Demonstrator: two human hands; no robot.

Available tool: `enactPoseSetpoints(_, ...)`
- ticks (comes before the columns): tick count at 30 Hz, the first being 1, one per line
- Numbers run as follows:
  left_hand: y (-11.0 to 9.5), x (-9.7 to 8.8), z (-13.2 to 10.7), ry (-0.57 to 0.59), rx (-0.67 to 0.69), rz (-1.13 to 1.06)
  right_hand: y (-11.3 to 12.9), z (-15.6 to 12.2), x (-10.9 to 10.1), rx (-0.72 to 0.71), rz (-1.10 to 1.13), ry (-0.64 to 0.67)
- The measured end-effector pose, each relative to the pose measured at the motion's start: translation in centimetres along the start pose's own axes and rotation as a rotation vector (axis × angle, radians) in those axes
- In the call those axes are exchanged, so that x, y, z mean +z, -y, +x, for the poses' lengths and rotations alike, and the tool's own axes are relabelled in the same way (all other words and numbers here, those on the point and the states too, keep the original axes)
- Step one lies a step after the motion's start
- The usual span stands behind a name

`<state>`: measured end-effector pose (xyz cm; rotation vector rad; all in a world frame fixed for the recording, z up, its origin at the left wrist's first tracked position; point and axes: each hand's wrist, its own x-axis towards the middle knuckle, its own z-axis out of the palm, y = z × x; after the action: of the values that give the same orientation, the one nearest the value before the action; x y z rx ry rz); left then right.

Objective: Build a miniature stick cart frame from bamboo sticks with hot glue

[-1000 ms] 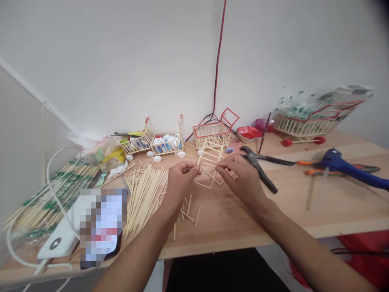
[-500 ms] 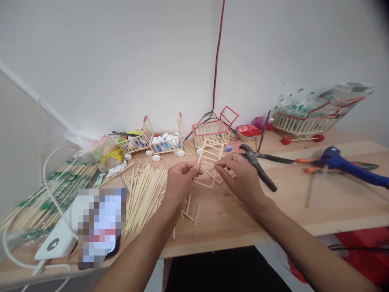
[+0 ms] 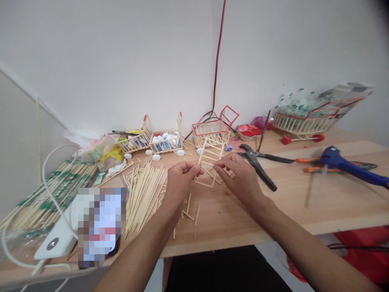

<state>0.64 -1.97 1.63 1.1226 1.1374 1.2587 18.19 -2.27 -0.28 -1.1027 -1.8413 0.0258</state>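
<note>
Between my hands, just above the table, is a small ladder-like frame of pale wooden sticks (image 3: 209, 154). My left hand (image 3: 183, 178) pinches its left side near the lower end. At the lower right, the thumb and fingertips of my right hand (image 3: 238, 174) close on the same frame. Beneath it, another rectangle of sticks (image 3: 204, 183) lies partly hidden by my fingers. A mini cart with a red-painted rim (image 3: 212, 133) stands right behind the frame. Cut stick pieces (image 3: 188, 215) are scattered beside my left wrist.
Loose sticks (image 3: 142, 198) lie left of my hands, near a phone (image 3: 103, 227), a white power strip (image 3: 56, 243) and bundled sticks (image 3: 60, 190). To the right are black pliers (image 3: 258, 168), a blue glue gun (image 3: 343, 162) and a red paint tray (image 3: 248, 132). More mini carts (image 3: 165, 142) stand behind.
Almost nothing differs. Both hands keep their pinch on the stick frame, and the right fingertips have shifted very slightly to the left.
</note>
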Motion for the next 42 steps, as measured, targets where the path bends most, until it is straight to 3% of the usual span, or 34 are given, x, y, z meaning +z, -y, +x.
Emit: enactPoseSetpoints(42,0.12,-0.05,0.06,-0.014,-0.005,0.019,0.13,0.08,0.03,-0.003,0.004,0.006)
